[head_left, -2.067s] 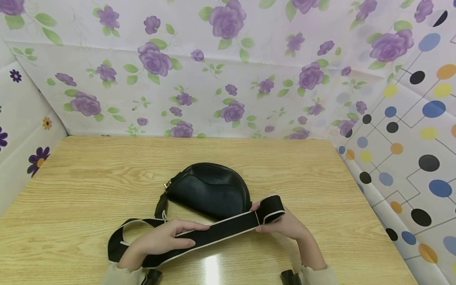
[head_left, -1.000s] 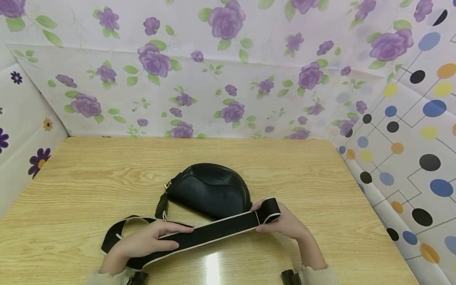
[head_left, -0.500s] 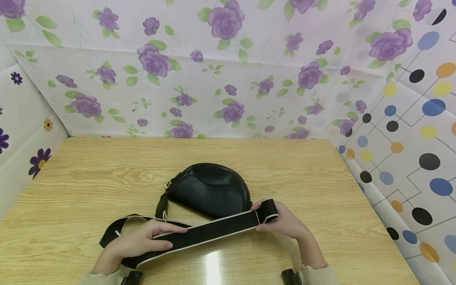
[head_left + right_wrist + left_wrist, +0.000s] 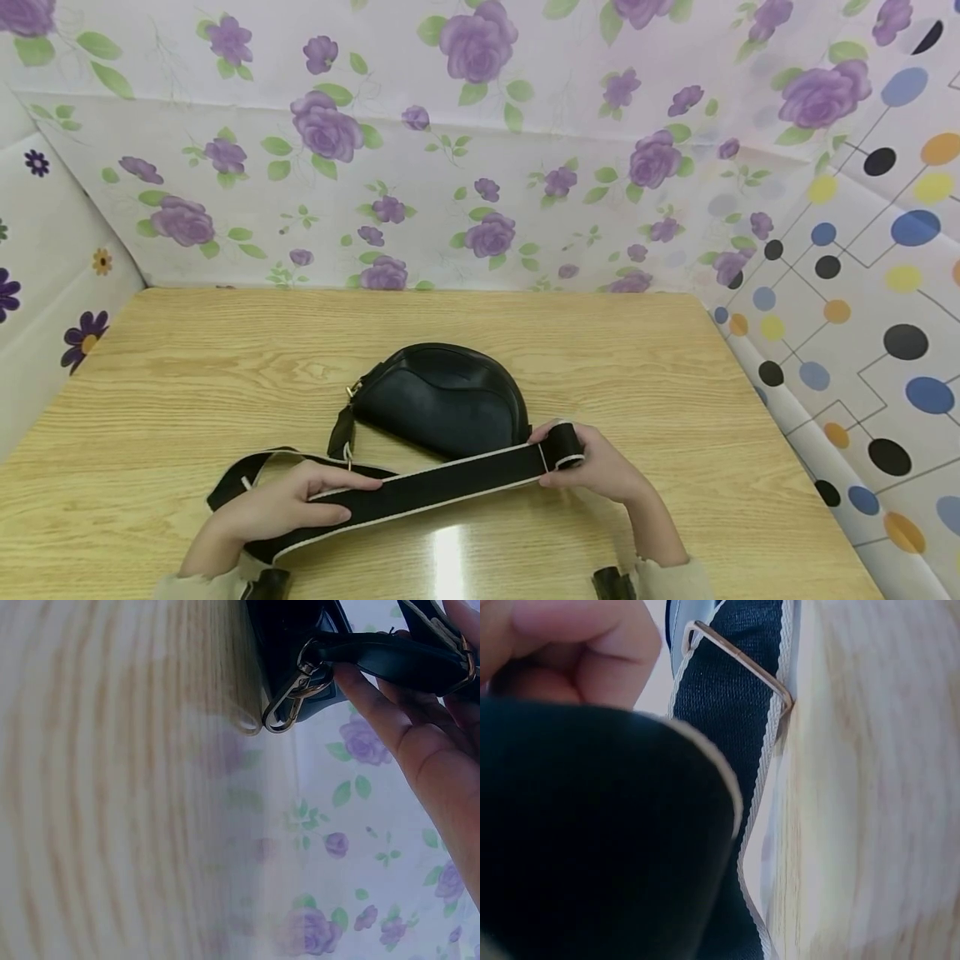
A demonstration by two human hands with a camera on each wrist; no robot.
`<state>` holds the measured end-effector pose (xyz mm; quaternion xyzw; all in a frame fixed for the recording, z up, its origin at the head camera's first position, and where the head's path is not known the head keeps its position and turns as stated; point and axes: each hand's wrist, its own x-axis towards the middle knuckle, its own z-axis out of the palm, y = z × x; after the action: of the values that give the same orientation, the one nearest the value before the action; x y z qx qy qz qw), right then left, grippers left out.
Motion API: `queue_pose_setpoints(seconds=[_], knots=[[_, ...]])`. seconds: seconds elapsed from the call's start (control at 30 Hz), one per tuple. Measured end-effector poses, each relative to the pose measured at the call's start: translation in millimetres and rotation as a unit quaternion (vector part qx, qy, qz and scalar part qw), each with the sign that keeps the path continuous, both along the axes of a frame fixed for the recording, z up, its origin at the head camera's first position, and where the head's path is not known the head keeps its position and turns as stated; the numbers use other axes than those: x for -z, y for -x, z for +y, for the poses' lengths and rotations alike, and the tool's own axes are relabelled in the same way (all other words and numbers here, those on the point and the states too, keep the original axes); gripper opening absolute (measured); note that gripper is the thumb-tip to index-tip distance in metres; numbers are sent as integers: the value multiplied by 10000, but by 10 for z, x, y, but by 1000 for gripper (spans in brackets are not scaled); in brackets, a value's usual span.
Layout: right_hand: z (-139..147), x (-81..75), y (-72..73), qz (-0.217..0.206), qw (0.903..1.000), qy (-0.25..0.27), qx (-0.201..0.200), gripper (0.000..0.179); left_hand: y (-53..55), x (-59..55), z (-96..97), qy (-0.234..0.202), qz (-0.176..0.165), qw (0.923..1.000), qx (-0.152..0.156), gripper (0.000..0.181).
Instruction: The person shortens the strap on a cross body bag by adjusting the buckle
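A black half-moon handbag (image 4: pixel 442 400) lies on the table, its wide black strap (image 4: pixel 457 479) with pale edges stretched in front of it. My left hand (image 4: pixel 281 504) holds the strap between thumb and fingers, near a slack loop at the left. At the bag's lower right corner, my right hand (image 4: pixel 592 467) grips the strap where its end bends into a small curl. The left wrist view has a thin metal loop (image 4: pixel 742 656) around the strap. Beside the right fingers, a metal clasp (image 4: pixel 289 701) joins strap and bag in the right wrist view.
The wooden table (image 4: pixel 637 358) carries the bag and strap. Behind it rises a backdrop with purple flowers (image 4: pixel 491 233). A dotted sheet (image 4: pixel 900 342) borders the right side, and another flowered sheet (image 4: pixel 45 258) the left.
My left hand has slid left along the strap, lengthening the flat stretch between both hands. The curl at my right hand has become smaller. The bag has stayed in place.
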<state>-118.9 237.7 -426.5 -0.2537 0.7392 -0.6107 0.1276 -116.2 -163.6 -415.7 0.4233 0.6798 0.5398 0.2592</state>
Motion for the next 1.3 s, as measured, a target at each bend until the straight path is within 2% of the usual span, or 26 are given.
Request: queue_pose_setpoints(seconds=[0.33,0.97,1.3], knots=[[6,6,4,-72,10000,-11,14,42,8,28,-56,-36,-373,9993,59,38],[8,4,8,-157,9997,78,-149,42,-10,-15,-168,85,71,9998,-133,37],[9,5,8,-138,9997,84,-168,42,-10,-17,-197,89,149,9996,-203,37]])
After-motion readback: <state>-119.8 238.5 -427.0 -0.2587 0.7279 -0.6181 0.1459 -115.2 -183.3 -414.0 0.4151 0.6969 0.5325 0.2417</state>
